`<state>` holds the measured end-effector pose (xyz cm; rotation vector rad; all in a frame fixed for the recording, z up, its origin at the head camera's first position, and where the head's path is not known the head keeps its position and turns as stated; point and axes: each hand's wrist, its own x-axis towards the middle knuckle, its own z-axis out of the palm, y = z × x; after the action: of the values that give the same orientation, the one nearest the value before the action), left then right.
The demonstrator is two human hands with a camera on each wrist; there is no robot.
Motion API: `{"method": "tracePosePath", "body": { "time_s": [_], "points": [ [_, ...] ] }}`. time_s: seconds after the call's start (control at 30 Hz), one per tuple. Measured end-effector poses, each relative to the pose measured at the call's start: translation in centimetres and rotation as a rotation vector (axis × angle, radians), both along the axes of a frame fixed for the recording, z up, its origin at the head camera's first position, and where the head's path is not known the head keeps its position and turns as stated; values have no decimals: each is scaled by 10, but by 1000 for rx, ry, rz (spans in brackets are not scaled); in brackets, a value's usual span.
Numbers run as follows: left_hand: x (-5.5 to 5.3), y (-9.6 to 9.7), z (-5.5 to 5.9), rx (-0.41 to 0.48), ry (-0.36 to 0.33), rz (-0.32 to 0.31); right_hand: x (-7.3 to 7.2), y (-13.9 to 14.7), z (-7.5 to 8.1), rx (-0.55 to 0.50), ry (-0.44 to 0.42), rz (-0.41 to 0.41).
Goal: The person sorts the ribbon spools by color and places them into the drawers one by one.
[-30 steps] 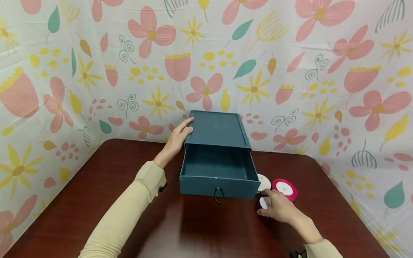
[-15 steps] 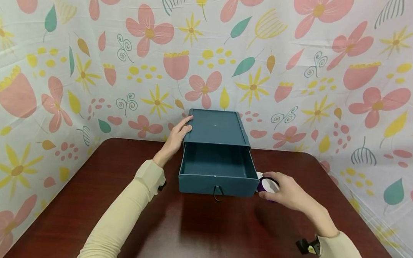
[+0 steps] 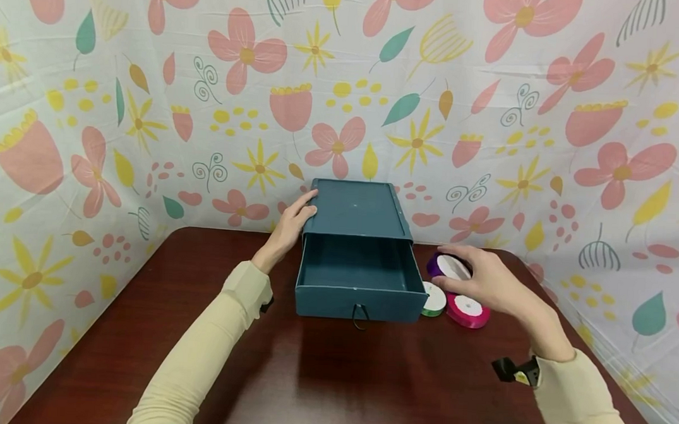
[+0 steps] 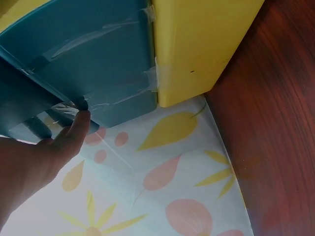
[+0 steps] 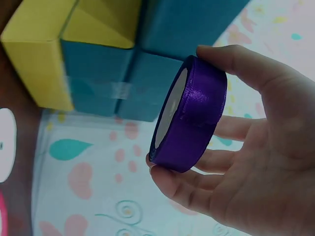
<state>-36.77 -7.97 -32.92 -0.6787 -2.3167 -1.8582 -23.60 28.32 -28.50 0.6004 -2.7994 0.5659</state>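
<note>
My right hand [image 3: 492,282] holds a roll of purple ribbon [image 3: 449,267] by its rim, to the right of the box. In the right wrist view the purple ribbon [image 5: 199,113] is tilted, its white face turned to the left, between thumb and fingers. The dark teal drawer box [image 3: 359,208] stands at the back of the table, its front drawer [image 3: 361,303] pulled out, with a black loop for a handle. Against the box's left side my left hand [image 3: 287,232] rests with fingers extended. In the left wrist view fingertips touch the teal wall [image 4: 103,64].
A green ribbon roll [image 3: 433,300] and a pink ribbon roll [image 3: 468,311] lie on the brown table [image 3: 242,359] right of the drawer. Yellow box sections [image 4: 197,49] show below the teal one in the wrist views. A floral cloth [image 3: 345,79] hangs close behind.
The right hand has gripped the purple ribbon roll and lifted it up and back, past the green and pink rolls, which are now uncovered. The left hand stays at the box.
</note>
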Motion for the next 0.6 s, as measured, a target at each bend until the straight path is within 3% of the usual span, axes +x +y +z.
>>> {"method": "tracePosePath", "body": {
  "time_s": [0.2, 0.43, 0.5, 0.6],
  "points": [
    [3, -1, 6, -25, -19, -3, -2, -8, 20, -6, 22, 1],
    [27, 1, 27, -61, -29, -12, -2, -21, 38, -23, 59, 48],
    [28, 1, 28, -69, -38, -7, -2, -27, 42, -34, 61, 70],
    [17, 0, 18, -63, -33, -4, -1, -38, 47, -44, 64, 105]
  ]
}}
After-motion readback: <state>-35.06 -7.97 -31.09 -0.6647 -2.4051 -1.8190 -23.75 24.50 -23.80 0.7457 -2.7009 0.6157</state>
